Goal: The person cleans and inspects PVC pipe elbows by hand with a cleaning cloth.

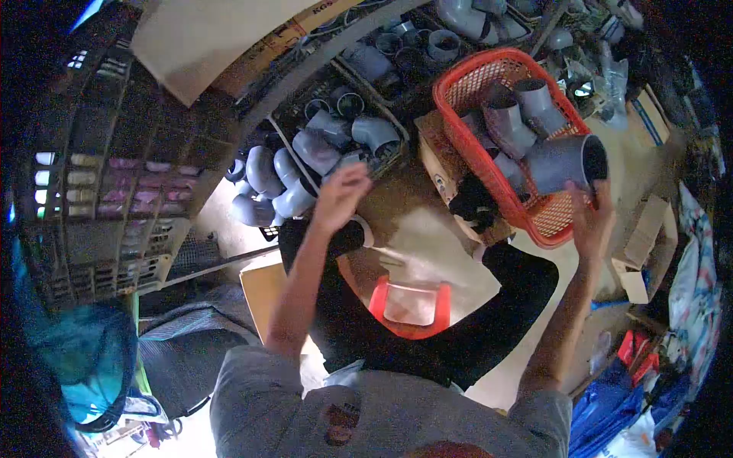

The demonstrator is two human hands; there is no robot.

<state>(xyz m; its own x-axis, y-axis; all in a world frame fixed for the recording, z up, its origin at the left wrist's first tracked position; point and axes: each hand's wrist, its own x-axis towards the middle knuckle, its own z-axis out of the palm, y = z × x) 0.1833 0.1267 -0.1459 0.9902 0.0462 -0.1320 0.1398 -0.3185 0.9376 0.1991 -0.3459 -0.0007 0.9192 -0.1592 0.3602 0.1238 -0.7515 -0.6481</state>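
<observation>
My right hand [591,225] grips the rim of a large grey plastic pipe fitting [561,162] over the right side of a red plastic basket [489,164]. The fitting's open end faces right. Inside the basket stand several more grey pipe elbows [508,126]. My left hand [341,197] is raised in front of a dark crate [395,156] of grey elbows [315,151], its fingers curled together. Whether anything small is between those fingers I cannot make out.
More grey elbows [262,172] lie left of the crate. Another crate of fittings [408,49] stands behind. A cardboard box [439,164] is beneath the basket. A small red stool [410,330] sits between my legs. Cardboard pieces [643,237] lie to the right, stacked dark crates [145,153] to the left.
</observation>
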